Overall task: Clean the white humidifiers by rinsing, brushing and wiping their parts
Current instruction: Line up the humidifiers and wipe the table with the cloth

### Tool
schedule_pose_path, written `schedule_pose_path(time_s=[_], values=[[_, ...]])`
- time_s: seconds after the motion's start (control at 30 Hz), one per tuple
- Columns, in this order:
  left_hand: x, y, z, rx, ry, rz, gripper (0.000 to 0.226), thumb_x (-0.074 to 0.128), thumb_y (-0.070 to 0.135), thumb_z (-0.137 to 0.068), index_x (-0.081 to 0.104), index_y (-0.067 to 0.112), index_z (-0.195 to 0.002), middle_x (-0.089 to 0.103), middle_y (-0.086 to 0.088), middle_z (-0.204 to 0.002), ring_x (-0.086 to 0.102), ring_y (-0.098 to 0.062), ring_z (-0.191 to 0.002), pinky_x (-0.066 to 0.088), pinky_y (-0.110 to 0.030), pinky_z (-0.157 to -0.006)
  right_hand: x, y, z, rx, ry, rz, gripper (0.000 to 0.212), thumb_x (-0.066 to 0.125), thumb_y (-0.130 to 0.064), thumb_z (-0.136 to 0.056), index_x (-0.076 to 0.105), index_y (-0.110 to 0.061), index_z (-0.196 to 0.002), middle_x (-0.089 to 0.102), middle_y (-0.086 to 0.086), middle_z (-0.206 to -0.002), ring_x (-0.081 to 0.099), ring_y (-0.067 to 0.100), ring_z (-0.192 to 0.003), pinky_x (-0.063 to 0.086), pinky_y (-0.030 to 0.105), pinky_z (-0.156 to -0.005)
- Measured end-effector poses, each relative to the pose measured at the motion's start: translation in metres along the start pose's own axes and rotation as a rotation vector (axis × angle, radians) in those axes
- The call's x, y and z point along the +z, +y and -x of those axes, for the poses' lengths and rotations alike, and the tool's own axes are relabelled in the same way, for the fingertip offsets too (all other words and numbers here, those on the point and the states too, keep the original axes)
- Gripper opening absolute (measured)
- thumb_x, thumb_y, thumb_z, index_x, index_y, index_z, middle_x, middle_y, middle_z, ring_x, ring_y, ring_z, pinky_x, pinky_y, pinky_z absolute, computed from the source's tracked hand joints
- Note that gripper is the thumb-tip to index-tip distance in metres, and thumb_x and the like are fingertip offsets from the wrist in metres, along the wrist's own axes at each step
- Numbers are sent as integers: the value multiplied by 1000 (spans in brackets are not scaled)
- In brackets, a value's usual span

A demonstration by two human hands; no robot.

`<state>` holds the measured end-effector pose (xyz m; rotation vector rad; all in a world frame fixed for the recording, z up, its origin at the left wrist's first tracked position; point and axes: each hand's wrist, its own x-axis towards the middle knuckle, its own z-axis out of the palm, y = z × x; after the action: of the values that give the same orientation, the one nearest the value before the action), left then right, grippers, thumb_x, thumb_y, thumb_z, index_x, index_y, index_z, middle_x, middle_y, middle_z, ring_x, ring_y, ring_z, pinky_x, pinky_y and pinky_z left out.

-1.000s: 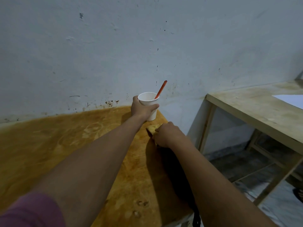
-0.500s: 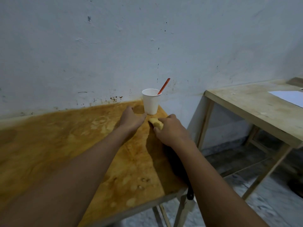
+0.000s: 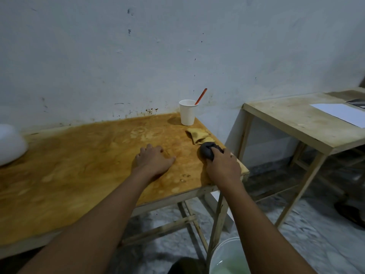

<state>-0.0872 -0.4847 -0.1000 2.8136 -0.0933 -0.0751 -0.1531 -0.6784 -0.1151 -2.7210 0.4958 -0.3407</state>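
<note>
Stained orange table (image 3: 83, 167): left hand (image 3: 153, 162) flat and empty, right hand (image 3: 222, 167) gripping a crumpled dark cloth (image 3: 207, 151).

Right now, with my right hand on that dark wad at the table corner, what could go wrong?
The dark wad and the tan cloth lie close to the table's right edge; a sideways pull may drop them onto the floor. The white paper cup with an orange stick stands just behind, so a sweeping right hand could tip it.

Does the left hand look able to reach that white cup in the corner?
Probably yes: the left hand lies flat and empty on the table, with bare tabletop between it and the paper cup.
</note>
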Motion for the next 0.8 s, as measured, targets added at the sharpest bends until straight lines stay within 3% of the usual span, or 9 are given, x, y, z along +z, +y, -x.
schedule_pose_path(time_s=[0.17,0.27,0.33,0.47,0.6,0.8], values=[[-7,-5,2,-8,-35,92,69,48,71,-87,48,27,-140,28,-6,-156,23,-32,-143,22,-50,-115,-5,3,0,-49,94,-141,37,39,-22,-103,48,-23,-139,52,9,-131,54,29,-112,50,43,-88],[-18,-23,8,39,-31,264,65,53,66,-88,48,26,-140,34,-4,-155,35,-28,-139,34,-50,-112,-14,-11,1,-178,149,-324,39,45,-22,-103,47,-21,-141,50,7,-134,55,26,-113,49,40,-91],[-25,-41,19,44,-6,254,63,55,60,-90,46,25,-142,36,-3,-153,41,-26,-135,39,-49,-109,-16,-28,-2,-330,100,-385,40,50,-21,-101,48,-20,-141,50,6,-133,54,24,-113,45,33,-89],[-31,-85,50,-79,33,118,65,56,58,-89,42,28,-145,36,-4,-153,33,-31,-139,35,-48,-111,-4,-64,-12,-497,-72,-336,39,52,-19,-100,50,-22,-139,50,4,-132,50,23,-115,41,33,-93],[-33,-112,86,-200,66,28,72,49,67,-89,38,26,-148,26,-7,-157,21,-33,-143,23,-49,-114,15,-84,-28,-460,-130,-192,38,49,-22,-101,49,-21,-139,47,6,-135,49,28,-119,42,38,-96],[-38,-121,103,-222,62,24,69,46,66,-91,43,23,-145,26,-6,-157,22,-33,-142,23,-50,-115,26,-96,-43,-424,-313,-32,46,50,-27,-98,41,-20,-143,49,10,-140,51,30,-122,43,40,-97]])
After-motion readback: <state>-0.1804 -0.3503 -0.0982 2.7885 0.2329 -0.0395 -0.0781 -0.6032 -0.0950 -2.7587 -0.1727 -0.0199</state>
